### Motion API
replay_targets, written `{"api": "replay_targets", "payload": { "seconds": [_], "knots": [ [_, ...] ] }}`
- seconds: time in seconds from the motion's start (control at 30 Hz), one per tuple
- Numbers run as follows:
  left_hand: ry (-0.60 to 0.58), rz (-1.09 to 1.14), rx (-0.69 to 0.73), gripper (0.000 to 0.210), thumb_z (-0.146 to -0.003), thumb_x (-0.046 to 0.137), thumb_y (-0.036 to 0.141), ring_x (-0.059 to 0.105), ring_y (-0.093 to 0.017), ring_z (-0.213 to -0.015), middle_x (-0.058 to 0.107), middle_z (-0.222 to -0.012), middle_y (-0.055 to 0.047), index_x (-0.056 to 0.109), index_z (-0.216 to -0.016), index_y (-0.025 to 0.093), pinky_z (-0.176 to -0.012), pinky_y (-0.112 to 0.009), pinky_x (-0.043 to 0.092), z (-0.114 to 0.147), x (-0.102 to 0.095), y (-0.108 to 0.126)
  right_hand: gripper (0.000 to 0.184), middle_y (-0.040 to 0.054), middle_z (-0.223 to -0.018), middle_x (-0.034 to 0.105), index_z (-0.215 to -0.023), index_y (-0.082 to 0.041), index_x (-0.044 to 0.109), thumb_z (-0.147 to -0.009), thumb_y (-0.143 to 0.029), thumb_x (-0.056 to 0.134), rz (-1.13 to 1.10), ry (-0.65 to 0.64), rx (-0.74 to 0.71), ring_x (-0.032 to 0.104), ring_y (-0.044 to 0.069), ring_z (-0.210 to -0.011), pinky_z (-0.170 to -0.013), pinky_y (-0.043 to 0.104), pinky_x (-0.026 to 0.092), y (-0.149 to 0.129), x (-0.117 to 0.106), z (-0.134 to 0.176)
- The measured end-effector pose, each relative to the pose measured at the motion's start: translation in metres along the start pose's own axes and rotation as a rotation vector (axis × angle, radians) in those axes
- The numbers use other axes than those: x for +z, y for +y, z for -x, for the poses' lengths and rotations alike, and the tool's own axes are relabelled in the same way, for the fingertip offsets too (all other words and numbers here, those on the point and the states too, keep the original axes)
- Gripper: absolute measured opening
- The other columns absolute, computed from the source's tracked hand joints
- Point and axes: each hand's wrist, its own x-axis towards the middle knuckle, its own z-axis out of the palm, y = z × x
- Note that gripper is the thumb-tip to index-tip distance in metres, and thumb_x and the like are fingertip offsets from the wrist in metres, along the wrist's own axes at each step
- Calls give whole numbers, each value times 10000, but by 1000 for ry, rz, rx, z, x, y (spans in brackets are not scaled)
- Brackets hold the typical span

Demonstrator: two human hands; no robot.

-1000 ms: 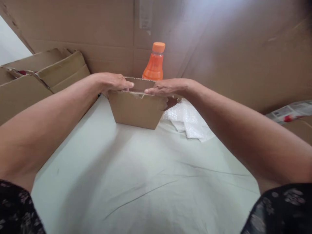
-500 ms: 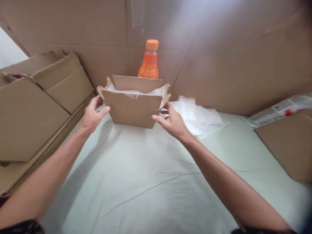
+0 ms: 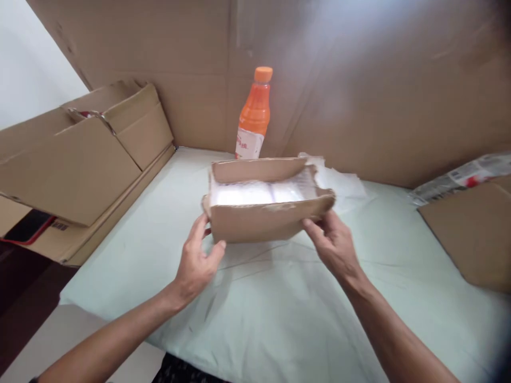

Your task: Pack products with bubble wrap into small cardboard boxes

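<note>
A small open-topped cardboard box (image 3: 255, 222) stands between my two hands, in the middle of the view. Clear bubble wrap lines it, and something pale and shiny lies inside, too blurred to name. My left hand (image 3: 197, 263) is at the box's left end, fingers against the side and thumb by the lower front corner. At the right end, my right hand (image 3: 335, 242) grips the box, thumb on the front and fingers partly hidden behind the side flap. Both hands are closed around its ends.
An orange bottle (image 3: 255, 114) with a white label stands behind the box. Sheets of bubble wrap (image 3: 345, 189) lie at the back right. A larger carton (image 3: 80, 165) is at left; a cardboard piece (image 3: 475, 239) and plastic packaging (image 3: 451, 183) are at right. A pale green cloth (image 3: 271, 319) covers the surface.
The small box has come nearer and to the right in view, with my hands at its ends. More of its inside and of the bottle now shows. The view has shifted too.
</note>
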Motion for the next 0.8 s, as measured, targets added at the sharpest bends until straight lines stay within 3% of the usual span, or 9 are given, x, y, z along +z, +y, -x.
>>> {"api": "replay_targets", "payload": {
  "seconds": [0.07, 0.23, 0.37, 0.53, 0.63, 0.8],
  "knots": [
    [111, -43, -28, 630, -785, 745, 219, 640, -284, -1220, 617, -1393, -79, 568, -1386, 289, -1082, -416, 528, 8, -22, -10, 390, 96, -1112, 718, -1217, -224, 608, -914, -463, 555, -62, -85, -72, 650, 263, -893, -785, 426, 551, -16, 30, -18],
    [290, -100, 177, 762, -823, 686, 210, 499, -292, -1417, 463, -1569, -117, 412, -1534, 254, -1187, -466, 447, -9, -55, -40, 533, 104, -1350, 644, -1414, -238, 520, -898, -376, 533, -200, -181, -285, 637, 267, -1077, -884, 439, 559, -50, 111, -91],
    [278, -133, 261, 857, -837, 646, 177, 322, -296, -1546, 313, -1669, -120, 284, -1605, 286, -1176, -449, 459, -47, -59, -65, 667, 178, -1428, 572, -1459, -166, 441, -817, -286, 579, -134, -199, -251, 605, 312, -1198, -1042, 533, 515, -60, 177, -137],
    [334, -164, 309, 943, -796, 656, 173, 329, -326, -1534, 275, -1660, -175, 209, -1622, 263, -1104, -445, 516, -111, -58, -90, 688, 277, -1477, 480, -1470, -47, 356, -832, -232, 539, 27, -152, -220, 467, 363, -1395, -1147, 578, 435, -65, 247, -176],
    [337, -225, 316, 932, -789, 646, 176, 306, -346, -1540, 272, -1647, -191, 219, -1614, 250, -1096, -475, 516, -146, -58, -103, 666, 308, -1528, 417, -1461, -1, 361, -824, -155, 481, 57, -193, -231, 434, 358, -1440, -1176, 563, 410, -69, 284, -199],
    [345, -268, 261, 899, -789, 639, 190, 338, -351, -1526, 296, -1633, -192, 246, -1596, 244, -1129, -528, 483, -188, -65, -127, 671, 289, -1545, 449, -1473, 38, 399, -845, -169, 510, 120, -320, -299, 465, 345, -1443, -1221, 496, 383, -72, 329, -215]
  ]
}}
